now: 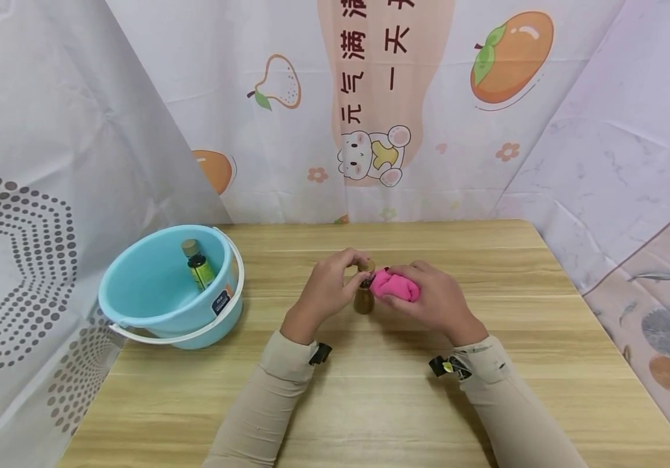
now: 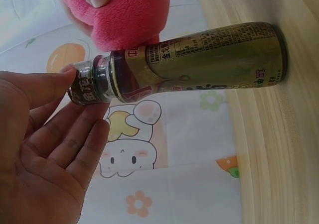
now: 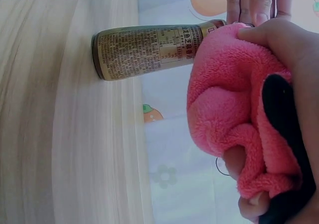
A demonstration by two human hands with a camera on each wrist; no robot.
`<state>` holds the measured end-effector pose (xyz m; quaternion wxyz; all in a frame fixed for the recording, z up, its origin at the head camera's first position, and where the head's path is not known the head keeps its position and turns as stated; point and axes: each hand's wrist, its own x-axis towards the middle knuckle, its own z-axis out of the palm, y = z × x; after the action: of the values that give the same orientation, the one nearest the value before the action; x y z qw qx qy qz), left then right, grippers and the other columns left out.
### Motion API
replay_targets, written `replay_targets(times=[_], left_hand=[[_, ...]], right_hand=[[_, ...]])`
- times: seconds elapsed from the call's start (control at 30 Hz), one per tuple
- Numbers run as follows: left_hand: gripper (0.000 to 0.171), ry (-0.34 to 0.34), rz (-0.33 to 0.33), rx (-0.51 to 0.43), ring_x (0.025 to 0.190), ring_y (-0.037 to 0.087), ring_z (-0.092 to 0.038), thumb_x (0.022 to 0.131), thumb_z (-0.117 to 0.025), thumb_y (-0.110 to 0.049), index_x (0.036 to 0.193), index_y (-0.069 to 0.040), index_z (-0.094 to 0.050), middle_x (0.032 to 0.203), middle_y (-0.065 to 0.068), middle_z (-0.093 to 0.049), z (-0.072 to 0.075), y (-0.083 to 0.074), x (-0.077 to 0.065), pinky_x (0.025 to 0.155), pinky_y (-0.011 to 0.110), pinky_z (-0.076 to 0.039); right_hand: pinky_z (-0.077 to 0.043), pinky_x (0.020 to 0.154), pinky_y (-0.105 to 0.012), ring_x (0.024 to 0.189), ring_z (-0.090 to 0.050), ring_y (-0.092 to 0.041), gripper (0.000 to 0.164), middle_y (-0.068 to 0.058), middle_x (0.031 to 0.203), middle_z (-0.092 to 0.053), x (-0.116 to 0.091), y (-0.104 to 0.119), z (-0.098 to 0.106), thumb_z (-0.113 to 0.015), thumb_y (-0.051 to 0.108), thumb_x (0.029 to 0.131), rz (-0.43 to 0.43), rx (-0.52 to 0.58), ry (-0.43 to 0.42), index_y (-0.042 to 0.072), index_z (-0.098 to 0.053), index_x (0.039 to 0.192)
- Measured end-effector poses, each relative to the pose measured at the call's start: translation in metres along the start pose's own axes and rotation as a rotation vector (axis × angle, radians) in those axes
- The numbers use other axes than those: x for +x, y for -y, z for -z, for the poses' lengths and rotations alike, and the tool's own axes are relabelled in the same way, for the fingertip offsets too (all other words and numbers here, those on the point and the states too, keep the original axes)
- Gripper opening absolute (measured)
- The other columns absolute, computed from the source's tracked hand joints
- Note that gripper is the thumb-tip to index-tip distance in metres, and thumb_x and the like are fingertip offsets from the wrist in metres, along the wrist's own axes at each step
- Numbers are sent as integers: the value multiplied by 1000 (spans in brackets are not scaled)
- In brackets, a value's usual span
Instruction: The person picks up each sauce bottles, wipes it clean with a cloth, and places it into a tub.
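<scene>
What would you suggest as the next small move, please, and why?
Perhaps wipe the pink cloth down the bottle: the right hand holds the cloth at the bottle's upper part, the left hand pinches the cap, and the bottle stands upright on the table.

Cloth (image 3: 219, 94) I hold: fluffy, dull | bottle (image 2: 224, 59) I pinch up top: smooth, a bit shiny | bucket (image 1: 141, 279) by the worktop's (image 1: 370, 403) left edge: smooth, shiny plastic | worktop: smooth, wood-look | sheet (image 1: 288, 143) past its back edge: thin, creased, cloth-like
</scene>
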<state>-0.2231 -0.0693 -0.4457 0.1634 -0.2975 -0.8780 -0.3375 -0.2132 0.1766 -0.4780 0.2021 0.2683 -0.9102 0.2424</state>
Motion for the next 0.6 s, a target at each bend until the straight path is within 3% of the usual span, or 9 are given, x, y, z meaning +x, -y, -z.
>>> replay_targets(times=[0.23,0.37,0.6], left_hand=[[14,-9,-6,-2,108,17,-71,97,-74,-17,106,-10,-66,116,2,-74,-1,-2,1,94,34,-60],[14,-22,-13,-14,107,18,-71,96,-75,-16,103,-9,-65,116,3,-75,-1,-2,1,93,38,-61],[14,-33,-12,5,107,17,-71,96,-76,-17,102,-10,-65,116,2,-75,-3,-2,0,90,31,-60]], right_hand=[[-46,53,-24,70,-55,-10,54,2,100,-67,1,3,4,-80,57,85,3,43,-66,23,-73,126],[-46,54,-23,71,-56,-9,52,2,101,-68,1,4,1,-79,58,86,0,37,-37,24,-74,125],[-44,52,-23,66,-53,-9,49,1,94,-66,0,2,-5,-80,55,84,8,-8,1,26,-76,123]])
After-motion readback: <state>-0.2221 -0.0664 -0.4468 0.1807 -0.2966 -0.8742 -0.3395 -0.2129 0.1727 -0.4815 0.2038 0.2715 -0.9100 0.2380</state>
